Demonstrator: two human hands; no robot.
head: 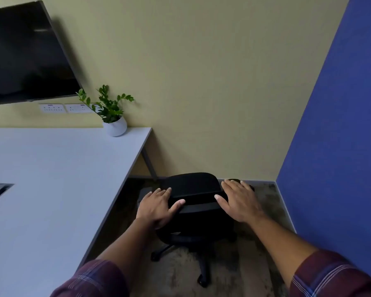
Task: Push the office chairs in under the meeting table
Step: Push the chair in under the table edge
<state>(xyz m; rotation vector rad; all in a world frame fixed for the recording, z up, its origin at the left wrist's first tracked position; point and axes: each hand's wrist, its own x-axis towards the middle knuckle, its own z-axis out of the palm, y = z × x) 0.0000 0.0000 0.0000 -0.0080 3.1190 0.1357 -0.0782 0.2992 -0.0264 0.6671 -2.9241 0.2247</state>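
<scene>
Low and centre in the frame, left hand (159, 205) and right hand (238, 200) are lying spread and flat on the backrest corners of the office chair (191, 185), palms placed for an even shove. Black, wheeled, it is standing outside the meeting table (58, 168) edge, lower left.

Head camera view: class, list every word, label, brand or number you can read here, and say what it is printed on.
No text can be read.
Wall socket plates: small purple markings, too blurred to read.
Wall screen: dark, no brand visible.
Plant pot, table, office chair: no lettering visible.
</scene>
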